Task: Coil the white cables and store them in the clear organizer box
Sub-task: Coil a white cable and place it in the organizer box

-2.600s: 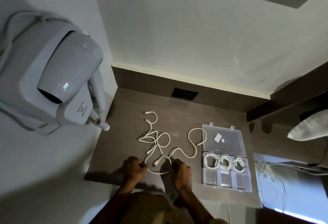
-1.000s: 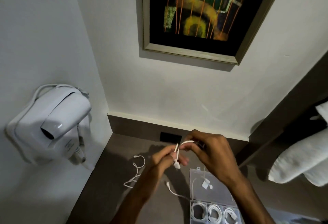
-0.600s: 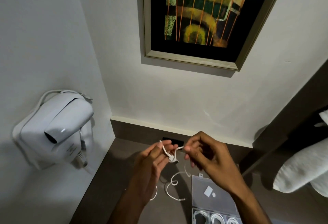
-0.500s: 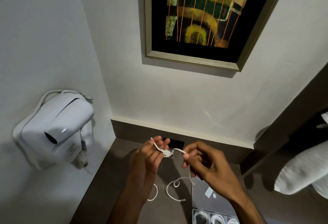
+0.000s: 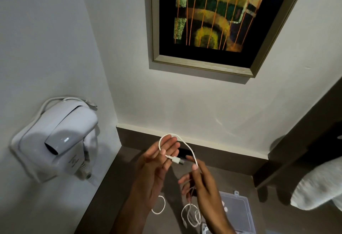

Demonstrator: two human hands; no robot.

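Observation:
I hold a white cable (image 5: 187,144) in the air above the brown counter. My left hand (image 5: 157,167) pinches its plug end between thumb and fingers, and the cable arcs over those fingers in one loop. My right hand (image 5: 201,183) grips the cable lower down, and the rest hangs toward the counter. More loose white cable (image 5: 191,215) lies on the counter below. The clear organizer box (image 5: 238,209) stands open at the lower right, mostly hidden by my right forearm.
A white wall-mounted hair dryer (image 5: 55,139) juts out on the left wall. A framed painting (image 5: 212,18) hangs on the back wall. A dark socket plate (image 5: 184,153) sits behind my hands. White rolled towels (image 5: 318,185) rest on the right.
The cable's first loop has formed around my left fingers. My right hand has moved down and right along the cable. Both hands sit slightly lower than a second ago.

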